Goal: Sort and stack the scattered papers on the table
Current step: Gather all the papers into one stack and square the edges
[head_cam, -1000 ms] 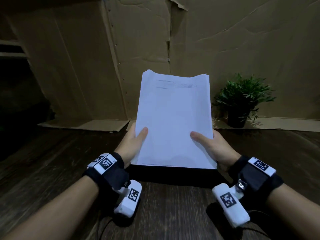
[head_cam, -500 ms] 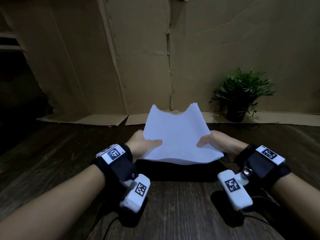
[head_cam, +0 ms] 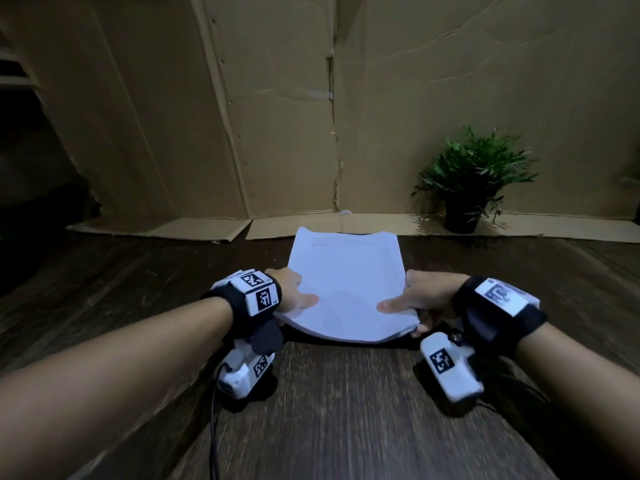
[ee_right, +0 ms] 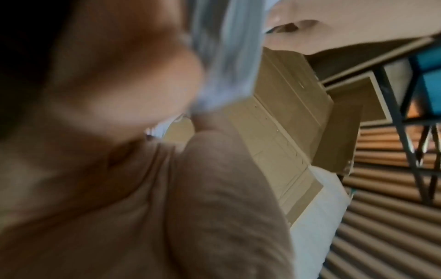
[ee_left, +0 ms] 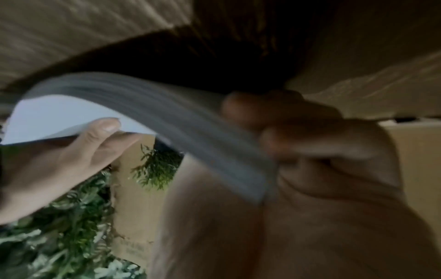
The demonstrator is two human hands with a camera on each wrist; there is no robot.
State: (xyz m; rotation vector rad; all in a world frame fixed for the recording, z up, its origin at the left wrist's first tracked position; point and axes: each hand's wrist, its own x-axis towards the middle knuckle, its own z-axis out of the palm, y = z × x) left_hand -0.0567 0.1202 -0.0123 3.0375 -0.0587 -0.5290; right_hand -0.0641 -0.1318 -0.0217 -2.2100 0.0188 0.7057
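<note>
A stack of white papers (head_cam: 346,282) lies almost flat over the dark wooden table (head_cam: 346,410), its near edge bowed upward. My left hand (head_cam: 294,296) grips its left side, thumb on top and fingers underneath. My right hand (head_cam: 412,301) grips the right side the same way. In the left wrist view the paper stack (ee_left: 167,117) curves between my left fingers (ee_left: 298,132) and the right hand (ee_left: 71,151). The right wrist view is blurred, with the paper edge (ee_right: 224,56) pinched near my thumb.
A potted green plant (head_cam: 471,181) stands at the back right of the table. Cardboard sheets (head_cam: 277,116) form a wall behind, with flaps (head_cam: 166,226) lying on the table's far edge. Dark shelving (head_cam: 17,81) is at the far left.
The paper stack has gone from upright in front of me to tipped forward and down, almost flat over the table. Both hands lowered with it and kept their hold.
</note>
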